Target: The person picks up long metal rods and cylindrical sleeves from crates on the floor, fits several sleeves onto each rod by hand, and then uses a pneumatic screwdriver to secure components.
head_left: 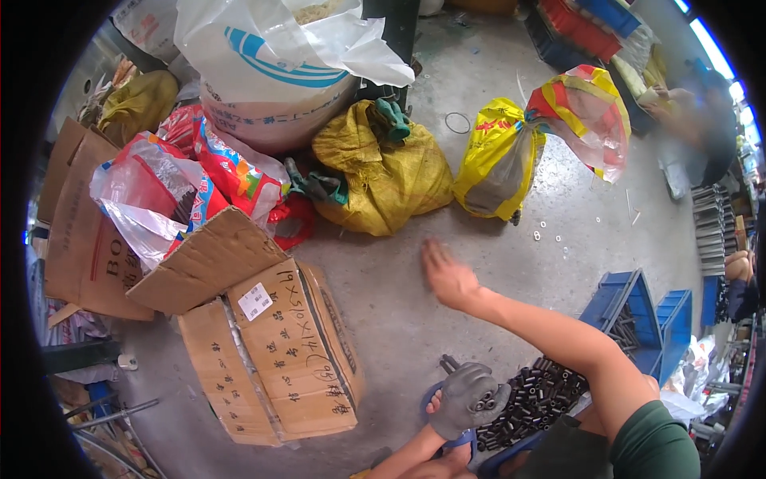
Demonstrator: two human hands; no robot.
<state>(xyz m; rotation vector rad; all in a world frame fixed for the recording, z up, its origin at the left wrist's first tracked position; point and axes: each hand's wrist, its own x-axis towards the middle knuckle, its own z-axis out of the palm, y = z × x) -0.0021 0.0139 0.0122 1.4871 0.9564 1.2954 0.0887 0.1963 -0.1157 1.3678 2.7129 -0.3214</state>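
My left hand (472, 395), in a grey glove, is closed around a few short black tubes (449, 364) whose ends stick out past the fingers. Just right of it lies a heap of short black tubes (536, 399) on the floor. My bare right hand (447, 274) reaches forward over the grey floor, a little blurred. Its fingers are stretched out and nothing shows in them. Nearest to it are a yellow woven sack (391, 180) and a tied yellow plastic bag (496, 164) with grey contents.
A closed cardboard box (279, 359) stands at the left, behind it an open carton (96, 231) and red-and-white plastic bags (152, 191). A large white sack (275, 88) rises at the back. Blue bins (618, 295) stand at the right. A blurred person (702, 128) is at the far right.
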